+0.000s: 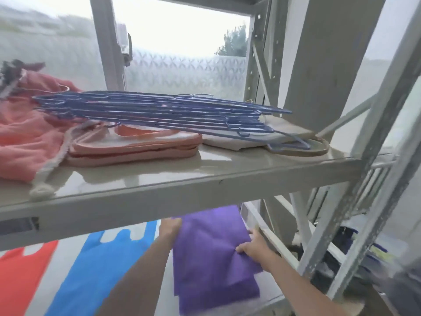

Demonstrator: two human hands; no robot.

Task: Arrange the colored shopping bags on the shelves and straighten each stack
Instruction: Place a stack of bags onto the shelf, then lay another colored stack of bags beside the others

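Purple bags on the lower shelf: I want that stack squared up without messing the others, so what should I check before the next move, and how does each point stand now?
1. Left hand on the far left edge of the purple bags: ok.
2. Right hand gripping the stack: ok, its fingers pinch the cloth into creases.
3. Stack edges lined up: not ok, lower layers stick out at the near end.
4. Clear of the blue bags: ok, a gap shows between them.
5. Stack's far end under the upper shelf: cannot tell, hidden.
6. Red bags straight: cannot tell, mostly out of view.
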